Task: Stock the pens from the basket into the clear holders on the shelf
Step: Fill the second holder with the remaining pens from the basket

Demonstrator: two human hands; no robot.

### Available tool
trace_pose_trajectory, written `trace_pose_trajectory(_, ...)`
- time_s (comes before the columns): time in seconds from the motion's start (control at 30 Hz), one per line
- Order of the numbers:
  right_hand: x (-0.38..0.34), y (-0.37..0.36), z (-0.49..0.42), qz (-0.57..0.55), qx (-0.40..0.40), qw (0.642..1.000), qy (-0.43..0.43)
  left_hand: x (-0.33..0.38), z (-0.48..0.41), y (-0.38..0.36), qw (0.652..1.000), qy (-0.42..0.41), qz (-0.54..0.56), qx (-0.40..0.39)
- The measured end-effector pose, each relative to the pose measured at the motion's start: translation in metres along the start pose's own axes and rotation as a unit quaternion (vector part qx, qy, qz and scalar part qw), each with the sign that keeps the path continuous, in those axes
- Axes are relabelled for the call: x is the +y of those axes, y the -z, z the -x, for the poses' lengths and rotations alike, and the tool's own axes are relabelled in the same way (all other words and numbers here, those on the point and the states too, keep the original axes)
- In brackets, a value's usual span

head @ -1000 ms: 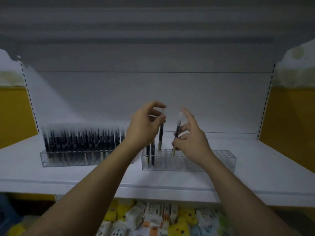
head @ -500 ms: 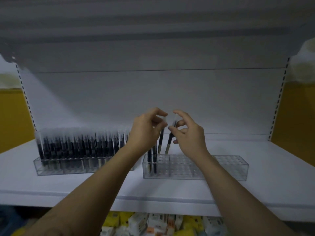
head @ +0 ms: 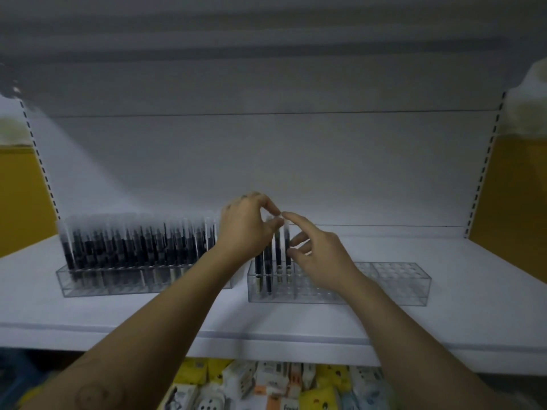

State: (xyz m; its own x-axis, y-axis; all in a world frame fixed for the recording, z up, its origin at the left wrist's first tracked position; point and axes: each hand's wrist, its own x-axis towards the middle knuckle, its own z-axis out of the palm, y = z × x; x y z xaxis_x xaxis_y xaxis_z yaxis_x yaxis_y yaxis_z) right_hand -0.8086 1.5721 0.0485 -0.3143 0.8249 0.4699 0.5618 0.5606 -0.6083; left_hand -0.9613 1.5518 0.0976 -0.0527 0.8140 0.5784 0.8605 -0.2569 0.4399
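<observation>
Two clear holders stand on the white shelf (head: 296, 329). The left holder (head: 97, 284) is packed with dark pens (head: 133, 247). The right holder (head: 393, 287) has several dark pens (head: 268, 261) upright at its left end; the other holes hold nothing. My left hand (head: 245, 229) pinches the pale cap of one of these pens (head: 277, 247) from above. My right hand (head: 321, 257) hovers just right of them, index finger stretched toward the cap of the rightmost pen (head: 287, 250), fingers spread and holding nothing. The basket is out of view.
Yellow side panels (head: 512, 202) flank the shelf bay, with slotted uprights at both edges. Below the shelf's front lip lie yellow and white packets (head: 266, 386). Bare shelf surface lies in front of and to the right of the holders.
Both hands have come down and the two pens they held now stand upright in the right holder. My right hand has let go of its pen and spread its fingers.
</observation>
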Motion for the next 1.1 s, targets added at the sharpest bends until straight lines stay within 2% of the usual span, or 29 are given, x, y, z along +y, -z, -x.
trace_pose_trajectory(0.1, -0.003, 0.005, 0.003, 0.023, -0.025, 0.999, -0.003, 0.002, 0.001, 0.003, 1.0, 0.01, -0.004, -0.019)
trace_pose_trajectory(0.2, -0.006, 0.009, 0.01, 0.057, -0.025, 0.998, -0.001, 0.003, 0.01, 0.008, 0.999, -0.027, -0.011, -0.02)
trace_pose_trajectory(0.47, -0.035, 0.01, 0.065, 0.051, 0.079, 0.994, 0.054, -0.003, 0.081, 0.035, 0.988, -0.134, -0.036, 0.072)
trace_pose_trajectory(0.6, -0.04, -0.013, 0.116, 0.01, 0.105, 0.992, 0.065, -0.022, 0.134, 0.021, 0.986, -0.146, -0.044, 0.073)
trace_pose_trajectory(0.73, -0.025, -0.054, 0.169, -0.038, 0.131, 0.99, 0.024, -0.045, 0.19, -0.009, 0.991, -0.126, -0.026, 0.025)
trace_pose_trajectory(0.87, 0.01, -0.096, 0.211, 0.016, 0.107, 0.994, -0.019, -0.07, 0.242, -0.045, 0.994, -0.096, -0.042, -0.043)
trace_pose_trajectory(1.1, 0.072, -0.158, 0.285, 0.069, -0.094, 0.979, -0.166, -0.11, 0.323, -0.104, 0.97, 0.036, -0.063, -0.231)
